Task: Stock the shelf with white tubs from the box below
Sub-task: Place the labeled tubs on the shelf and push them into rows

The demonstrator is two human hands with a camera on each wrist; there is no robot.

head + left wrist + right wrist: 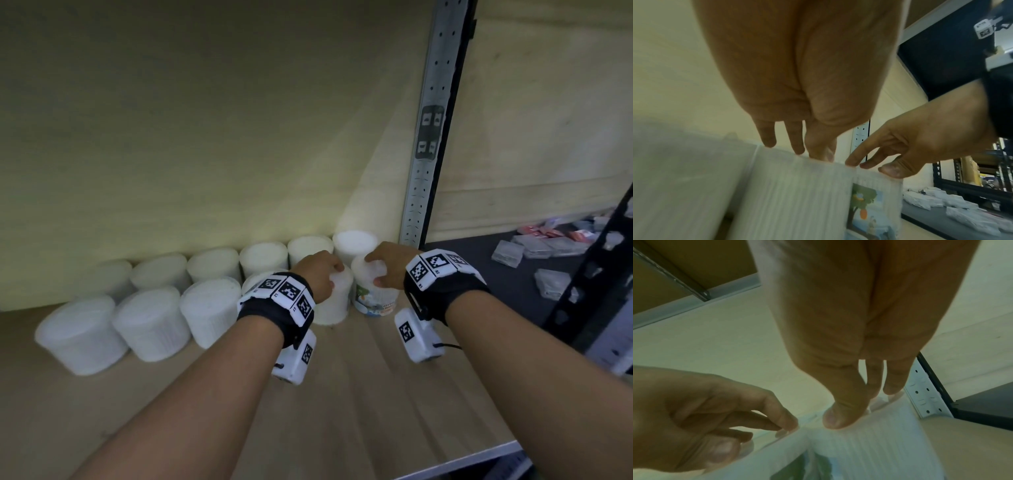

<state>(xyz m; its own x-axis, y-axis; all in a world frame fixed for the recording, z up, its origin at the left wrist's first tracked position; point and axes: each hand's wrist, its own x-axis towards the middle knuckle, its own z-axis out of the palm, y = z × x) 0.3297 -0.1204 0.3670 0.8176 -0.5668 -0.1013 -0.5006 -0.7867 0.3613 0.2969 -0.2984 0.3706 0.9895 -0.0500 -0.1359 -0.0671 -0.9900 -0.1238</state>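
Observation:
Two rows of white tubs (pixel 150 322) stand on the wooden shelf (pixel 359 394), along its back panel. My left hand (pixel 334 275) grips the lid of a plain white tub (pixel 334 305) from above, near the right end of the front row. Right beside it, my right hand (pixel 373 272) grips the top of a white tub with a picture label (pixel 375 301). In the left wrist view my left hand's fingertips (pixel 797 149) sit on the tub's rim (pixel 797 194). In the right wrist view my thumb (pixel 836 418) presses the labelled tub (pixel 869 447). The box is out of view.
A perforated metal upright (pixel 424 154) stands just right of the labelled tub. Beyond it a dark shelf (pixel 486 274) holds several clear plastic packets (pixel 548 253). Bare wood lies in front of the tubs down to the shelf's metal front edge (pixel 479 455).

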